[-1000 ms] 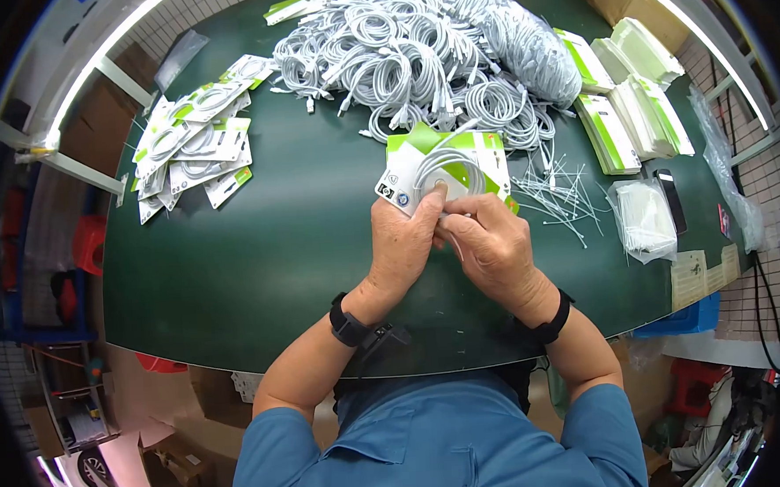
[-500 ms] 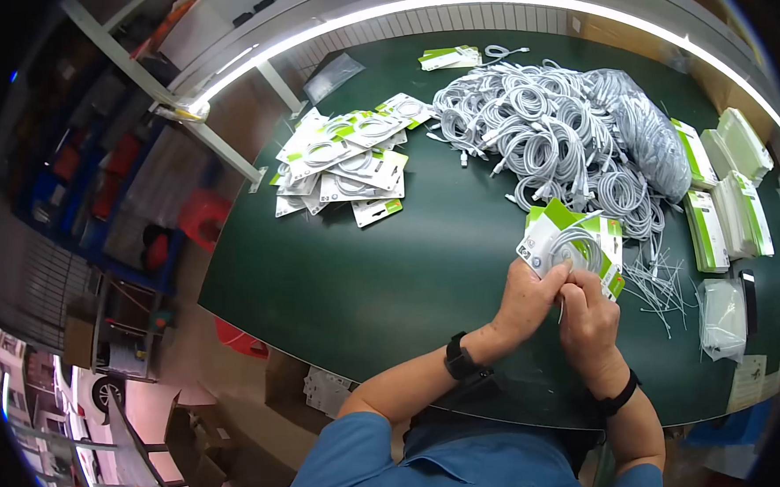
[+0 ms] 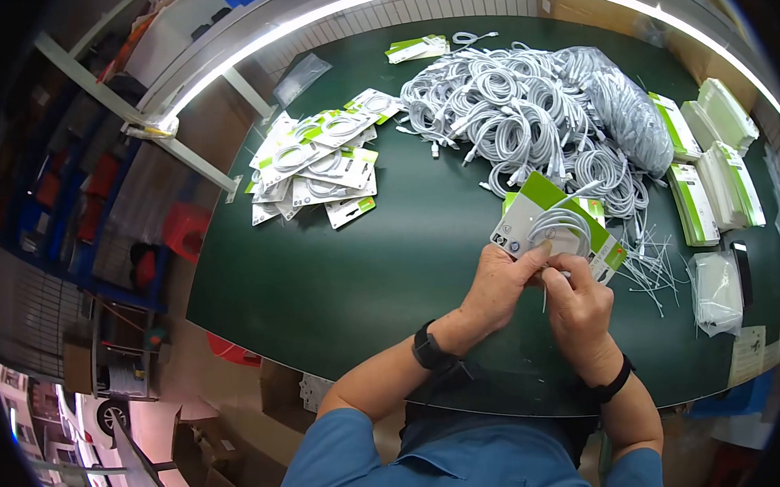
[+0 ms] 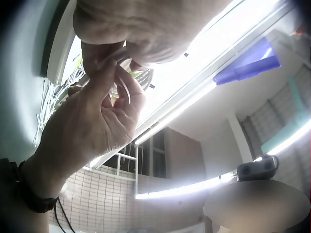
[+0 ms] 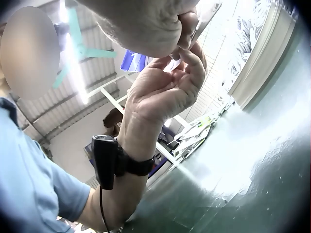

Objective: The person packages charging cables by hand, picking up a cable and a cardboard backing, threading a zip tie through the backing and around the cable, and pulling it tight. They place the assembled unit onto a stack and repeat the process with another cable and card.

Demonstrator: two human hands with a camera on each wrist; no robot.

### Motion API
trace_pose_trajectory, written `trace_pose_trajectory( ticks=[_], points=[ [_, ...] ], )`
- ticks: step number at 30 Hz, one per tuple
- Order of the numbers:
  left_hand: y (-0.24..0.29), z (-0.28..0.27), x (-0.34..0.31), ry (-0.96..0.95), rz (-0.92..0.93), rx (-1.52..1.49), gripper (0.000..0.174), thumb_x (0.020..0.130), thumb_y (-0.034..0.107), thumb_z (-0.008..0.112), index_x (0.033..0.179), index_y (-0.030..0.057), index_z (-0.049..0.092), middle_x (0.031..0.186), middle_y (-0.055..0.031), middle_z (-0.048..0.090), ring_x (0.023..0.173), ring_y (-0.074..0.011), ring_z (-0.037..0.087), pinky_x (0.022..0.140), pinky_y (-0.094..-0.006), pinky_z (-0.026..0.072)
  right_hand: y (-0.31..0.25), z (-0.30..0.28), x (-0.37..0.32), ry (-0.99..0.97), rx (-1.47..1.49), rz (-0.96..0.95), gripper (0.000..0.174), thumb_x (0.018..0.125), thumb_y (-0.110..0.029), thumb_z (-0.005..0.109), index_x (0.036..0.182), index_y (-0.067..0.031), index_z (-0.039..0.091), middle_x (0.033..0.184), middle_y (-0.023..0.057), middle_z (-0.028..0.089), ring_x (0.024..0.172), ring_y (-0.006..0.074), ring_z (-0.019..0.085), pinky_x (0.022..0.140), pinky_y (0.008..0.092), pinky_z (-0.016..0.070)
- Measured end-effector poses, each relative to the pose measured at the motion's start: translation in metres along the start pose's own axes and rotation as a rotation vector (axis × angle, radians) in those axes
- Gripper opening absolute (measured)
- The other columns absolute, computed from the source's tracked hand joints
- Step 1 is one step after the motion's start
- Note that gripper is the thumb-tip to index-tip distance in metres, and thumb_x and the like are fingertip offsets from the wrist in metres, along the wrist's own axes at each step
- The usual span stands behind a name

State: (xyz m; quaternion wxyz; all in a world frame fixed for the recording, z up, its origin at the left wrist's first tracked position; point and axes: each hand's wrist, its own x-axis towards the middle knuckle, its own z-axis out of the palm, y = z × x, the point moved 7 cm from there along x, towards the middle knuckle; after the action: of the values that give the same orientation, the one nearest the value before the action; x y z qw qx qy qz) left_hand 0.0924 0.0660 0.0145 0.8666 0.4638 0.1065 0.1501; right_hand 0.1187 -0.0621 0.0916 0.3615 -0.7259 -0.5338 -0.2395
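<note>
A white and green card (image 3: pixel 529 208) is gripped by the left hand (image 3: pixel 495 284), its thumb pressing on a coiled white cable (image 3: pixel 565 223) that lies against the card. Close beside it, the right hand (image 3: pixel 578 301) pinches a thin white tie at the card's lower edge, and a tail of the tie hangs below the fingers. In the left wrist view the tie's curved end (image 4: pixel 126 90) sticks out by the right hand (image 4: pixel 97 114). The right wrist view has both hands meeting, the left hand (image 5: pixel 165 92) with curled fingers. Their fingertips partly hide the tie and cable.
Carded cables (image 3: pixel 315 164) lie piled at the left of the green table (image 3: pixel 321 273). A large heap of coiled cables (image 3: pixel 506 105) fills the back. Loose ties (image 3: pixel 652 269), card stacks (image 3: pixel 695 205), a plastic bag (image 3: pixel 717 292) and a dark phone (image 3: pixel 742 271) are at the right.
The head view has swung to the left, shifting the table and hands rightward in it. The held card has tilted and stands higher over the cards behind. Both hands keep their hold.
</note>
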Motion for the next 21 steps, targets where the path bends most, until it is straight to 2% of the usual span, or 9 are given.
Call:
trace_pose_trajectory(
  ticks=[1,4,5,8,10,13,19,21],
  points=[
    [0.001,0.002,0.000,0.010,0.010,-0.016,0.026,0.106,0.017,0.070,0.126,-0.0002,0.071,0.112,-0.0067,0.076,0.095,-0.0134,0.074,0.078,-0.0290,0.0617,0.001,0.000,0.001,0.008,-0.008,0.012,0.020,0.080,0.003,0.074,0.099,-0.0046,0.071,0.106,0.0092,0.070,0.068,0.0239,0.073,0.057,0.0364,0.0585],
    [0.010,0.012,-0.003,-0.031,0.015,-0.049,0.028,0.107,0.018,0.068,0.128,-0.0002,0.070,0.115,-0.0069,0.076,0.101,-0.0146,0.074,0.085,-0.0305,0.0624,0.007,0.004,-0.003,0.003,-0.010,0.027,0.019,0.079,0.004,0.073,0.096,-0.0044,0.070,0.106,0.0089,0.070,0.067,0.0240,0.073,0.056,0.0368,0.0579],
    [0.009,0.011,-0.003,-0.058,0.011,-0.019,0.034,0.111,0.023,0.064,0.133,-0.0020,0.067,0.120,-0.0087,0.074,0.107,-0.0159,0.073,0.090,-0.0326,0.0626,0.006,0.002,-0.002,0.027,0.003,0.017,0.018,0.078,0.004,0.073,0.094,-0.0047,0.069,0.106,0.0088,0.070,0.065,0.0240,0.072,0.055,0.0373,0.0569],
    [0.000,0.003,-0.002,-0.090,0.009,-0.035,0.040,0.115,0.030,0.055,0.141,0.0007,0.059,0.131,-0.0099,0.070,0.112,-0.0184,0.071,0.094,-0.0368,0.0621,0.008,-0.003,0.001,0.033,0.029,0.007,0.019,0.078,0.005,0.073,0.094,-0.0051,0.069,0.106,0.0088,0.070,0.065,0.0237,0.072,0.055,0.0377,0.0563],
    [-0.001,-0.002,0.000,-0.091,-0.006,0.001,0.047,0.117,0.037,0.044,0.146,0.0001,0.053,0.136,-0.0133,0.067,0.116,-0.0233,0.071,0.097,-0.0418,0.0624,0.011,-0.002,-0.002,0.046,0.064,0.019,0.022,0.076,0.006,0.073,0.095,-0.0052,0.069,0.106,0.0088,0.070,0.068,0.0252,0.073,0.056,0.0379,0.0567],
    [0.002,0.006,-0.003,-0.074,0.078,-0.081,0.049,0.119,0.038,0.036,0.149,0.0005,0.047,0.137,-0.0162,0.066,0.120,-0.0270,0.070,0.099,-0.0445,0.0628,0.015,-0.007,0.000,0.084,0.141,0.028,0.024,0.075,0.008,0.073,0.095,-0.0055,0.070,0.103,0.0090,0.071,0.070,0.0272,0.073,0.057,0.0382,0.0574],
    [-0.003,0.014,-0.008,-0.064,0.203,-0.151,0.046,0.118,0.036,0.039,0.148,0.0016,0.048,0.137,-0.0158,0.066,0.122,-0.0280,0.069,0.099,-0.0441,0.0627,0.023,-0.010,-0.002,0.139,0.211,0.087,0.023,0.077,0.007,0.074,0.096,-0.0065,0.070,0.100,0.0075,0.071,0.070,0.0275,0.073,0.059,0.0381,0.0589],
    [-0.006,0.013,-0.008,-0.031,0.202,-0.190,0.039,0.116,0.029,0.047,0.145,0.0030,0.051,0.132,-0.0129,0.068,0.116,-0.0244,0.070,0.092,-0.0395,0.0628,0.024,-0.010,-0.002,0.127,0.197,0.065,0.022,0.078,0.006,0.074,0.095,-0.0062,0.069,0.100,0.0072,0.071,0.071,0.0272,0.073,0.058,0.0380,0.0588]
  ],
)
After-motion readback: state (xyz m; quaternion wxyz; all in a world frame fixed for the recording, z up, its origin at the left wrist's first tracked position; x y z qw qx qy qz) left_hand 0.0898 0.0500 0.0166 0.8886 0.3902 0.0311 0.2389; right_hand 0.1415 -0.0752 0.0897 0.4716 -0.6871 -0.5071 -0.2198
